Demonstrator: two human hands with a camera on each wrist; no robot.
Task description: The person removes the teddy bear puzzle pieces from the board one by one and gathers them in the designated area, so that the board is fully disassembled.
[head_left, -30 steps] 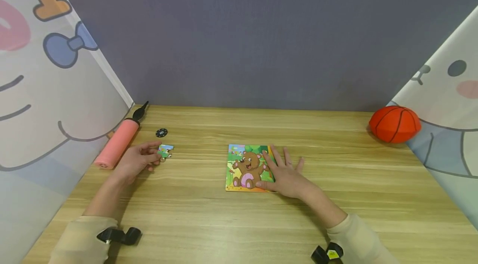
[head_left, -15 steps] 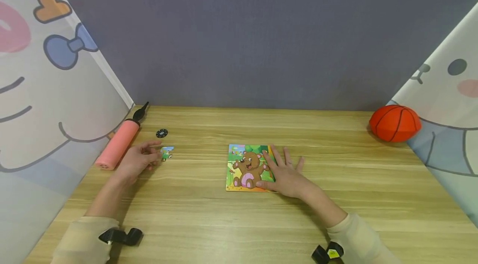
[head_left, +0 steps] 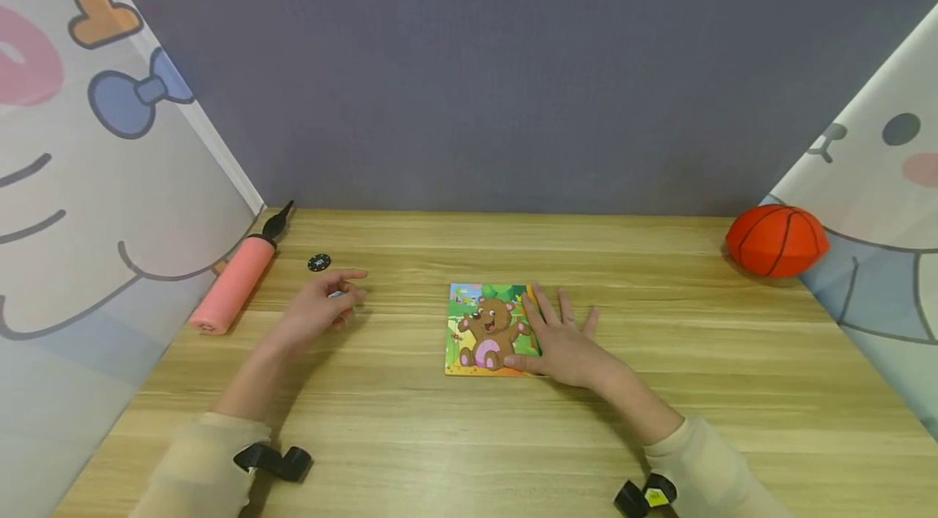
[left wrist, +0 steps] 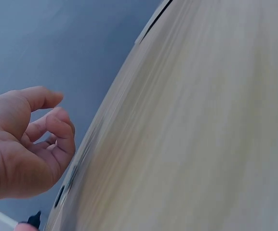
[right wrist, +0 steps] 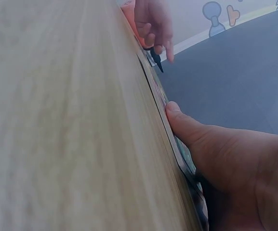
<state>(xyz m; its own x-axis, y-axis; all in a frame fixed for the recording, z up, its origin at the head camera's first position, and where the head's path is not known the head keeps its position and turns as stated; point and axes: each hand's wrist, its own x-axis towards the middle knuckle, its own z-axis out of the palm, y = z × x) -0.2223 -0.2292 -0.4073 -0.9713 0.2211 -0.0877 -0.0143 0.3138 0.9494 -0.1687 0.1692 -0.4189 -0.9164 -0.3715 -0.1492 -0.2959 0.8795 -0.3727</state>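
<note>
My left hand hovers above the left part of the table, index finger extended and the others loosely bent. Nothing shows between its fingers in the left wrist view. A puzzle piece lies under it, mostly hidden, with a bit of blue peeking through between thumb and index finger. At the middle of the table is a square bear puzzle, its brown cartoon bear facing up. My right hand rests on the puzzle's right side with fingers spread, and the thumb lies along its surface in the right wrist view.
A round black chip lies just behind the left hand. Along the left wall is a pink hand pump with a black nozzle. A red ball with black lines sits at the back right. A grey panel closes off the back.
My left hand has let go of the puzzle piece, then moved right over it, covering most of it. The right hand has stayed on the bear puzzle.
</note>
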